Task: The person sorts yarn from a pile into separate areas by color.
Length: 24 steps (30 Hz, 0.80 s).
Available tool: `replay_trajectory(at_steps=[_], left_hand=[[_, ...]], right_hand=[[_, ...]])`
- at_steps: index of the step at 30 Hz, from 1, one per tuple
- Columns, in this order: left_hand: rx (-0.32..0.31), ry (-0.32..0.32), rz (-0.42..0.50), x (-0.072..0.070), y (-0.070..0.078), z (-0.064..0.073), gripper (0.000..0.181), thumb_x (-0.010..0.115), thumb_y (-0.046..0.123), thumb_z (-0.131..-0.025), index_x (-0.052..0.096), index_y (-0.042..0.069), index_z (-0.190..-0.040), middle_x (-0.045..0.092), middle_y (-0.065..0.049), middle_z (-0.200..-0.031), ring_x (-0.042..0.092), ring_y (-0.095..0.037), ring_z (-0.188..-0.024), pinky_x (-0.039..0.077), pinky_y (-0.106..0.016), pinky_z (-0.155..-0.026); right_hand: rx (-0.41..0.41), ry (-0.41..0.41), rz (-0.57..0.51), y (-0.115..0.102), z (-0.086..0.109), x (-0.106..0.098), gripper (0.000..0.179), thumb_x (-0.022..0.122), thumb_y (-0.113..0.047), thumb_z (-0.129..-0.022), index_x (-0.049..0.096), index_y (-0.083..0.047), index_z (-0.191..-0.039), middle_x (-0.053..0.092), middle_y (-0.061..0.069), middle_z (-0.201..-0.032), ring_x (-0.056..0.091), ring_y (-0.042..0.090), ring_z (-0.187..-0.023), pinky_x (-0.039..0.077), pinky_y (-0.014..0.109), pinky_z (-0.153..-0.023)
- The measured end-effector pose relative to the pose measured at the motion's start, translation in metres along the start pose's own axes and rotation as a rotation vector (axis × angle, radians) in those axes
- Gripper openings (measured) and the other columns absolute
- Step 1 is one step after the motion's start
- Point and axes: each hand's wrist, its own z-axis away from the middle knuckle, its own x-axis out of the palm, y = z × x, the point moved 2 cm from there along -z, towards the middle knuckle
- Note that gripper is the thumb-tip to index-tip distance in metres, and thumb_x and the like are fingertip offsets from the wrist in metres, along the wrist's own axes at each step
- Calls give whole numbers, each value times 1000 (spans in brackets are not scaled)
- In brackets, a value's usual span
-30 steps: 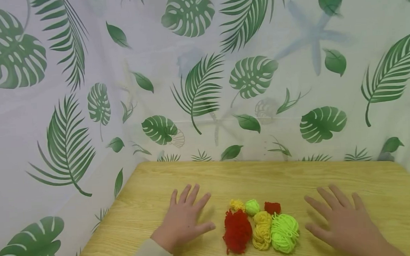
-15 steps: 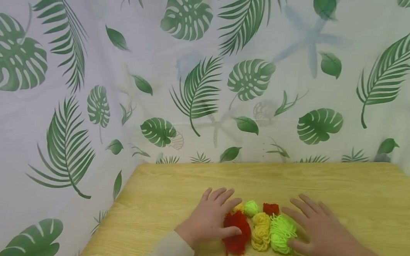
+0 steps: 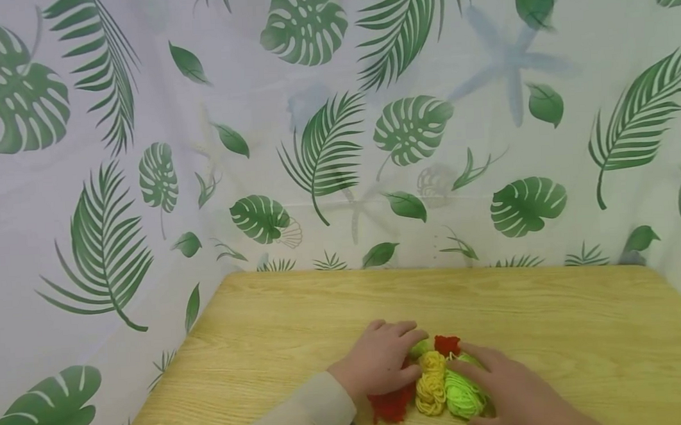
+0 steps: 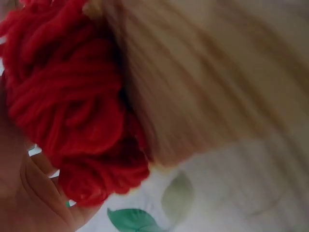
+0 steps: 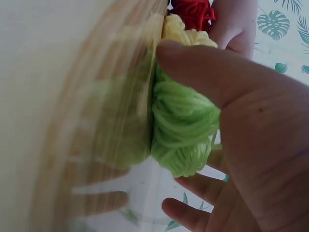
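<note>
My left hand [image 3: 379, 358] lies over the large red yarn bundle [image 3: 391, 407], hiding much of it, with its fingertips by the small green yarn ball [image 3: 419, 348]. Seen from the left wrist, the red yarn sits right beside the palm. A yellow yarn skein [image 3: 432, 384] stands in the middle, near the left thumb. My right hand [image 3: 517, 389] reaches around the large green yarn ball [image 5: 183, 116], thumb on one side and spread fingers on the other. Its fingertips come near the small red yarn ball [image 3: 447, 344]. The small yellow yarn is hidden behind the left hand.
All the yarn rests on a light wood-grain table [image 3: 322, 297]. A white curtain [image 3: 330, 239] printed with green leaves hangs behind the table and along its left side.
Both hands have come inward from either side of the yarn. The left has moved right over the red bundle, the right leftward around the green ball. The yarn keeps its arrangement.
</note>
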Motion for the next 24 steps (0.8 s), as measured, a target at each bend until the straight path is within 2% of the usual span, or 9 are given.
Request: replay_trajectory(at_steps=[4, 9, 13, 20, 24], left_hand=[[-24, -15, -17, 4, 2, -7, 47, 58, 40, -100, 53, 28, -145, 54, 7, -144, 53, -10, -129, 39, -40, -109], [-47, -51, -11, 8, 4, -13, 49, 61, 25, -97, 55, 32, -145, 53, 9, -145, 53, -9, -129, 39, -38, -108], [-52, -59, 2, 9, 5, -15, 50, 63, 21, -95, 57, 33, -143, 55, 10, -141, 54, -8, -127, 40, -38, -107], [-60, -66, -16, 7, 9, -17, 46, 67, 17, -92, 63, 34, -135, 61, 11, -127, 58, -7, -116, 44, -37, -102], [-64, -79, -47, 6, 11, -18, 42, 68, 18, -92, 65, 35, -130, 63, 12, -118, 59, -4, -110, 44, -36, -100]], right_hand=[[40, -37, -29, -1, -1, 0, 77, 81, -58, -76, 59, -23, -141, 44, 16, -151, 50, 42, -128, 50, 62, -90], [56, -24, -37, -3, 0, 1, 71, 81, -60, -76, 63, -22, -135, 46, 15, -150, 51, 41, -128, 50, 60, -91], [60, -18, -34, -4, -1, 1, 69, 81, -59, -76, 65, -23, -132, 48, 12, -147, 51, 38, -127, 50, 58, -92], [43, -14, -12, -1, -2, 3, 60, 83, -53, -76, 68, -20, -124, 57, 0, -125, 57, 27, -112, 52, 54, -90], [38, -26, -3, -1, -3, 3, 58, 83, -50, -77, 68, -20, -124, 57, -4, -119, 57, 23, -106, 53, 51, -87]])
